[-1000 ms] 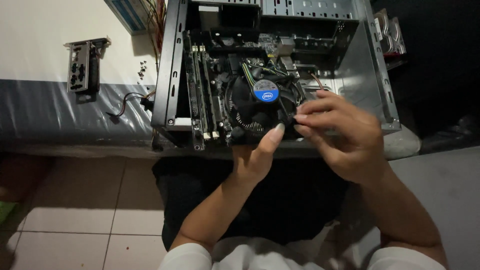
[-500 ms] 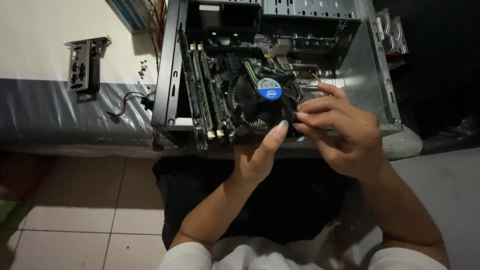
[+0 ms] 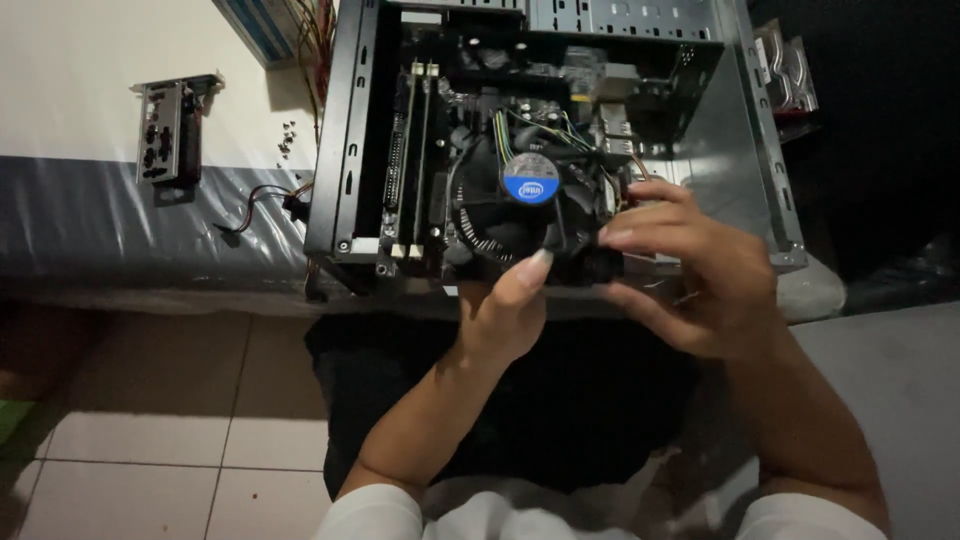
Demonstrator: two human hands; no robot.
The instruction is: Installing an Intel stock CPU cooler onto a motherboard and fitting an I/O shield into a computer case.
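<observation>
Inside the open case (image 3: pixel 345 130), both hands (image 3: pixel 600 280) partly hide the cooler fan (image 3: pixel 520 205).

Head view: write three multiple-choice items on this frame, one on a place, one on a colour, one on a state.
1. Where does the metal port plate lie?
A. left of the computer case
B. inside it
C. on the floor tiles

2. What colour is the round label on the cooler fan?
A. red
B. blue
C. green

3. How does the case stand?
A. closed
B. open, board exposed
C. wrapped

Key: 1 A, it rests on the surface beside the case; 2 B, blue disc at the hub; 3 B, the left hand and right hand reach the fan inside.
</observation>
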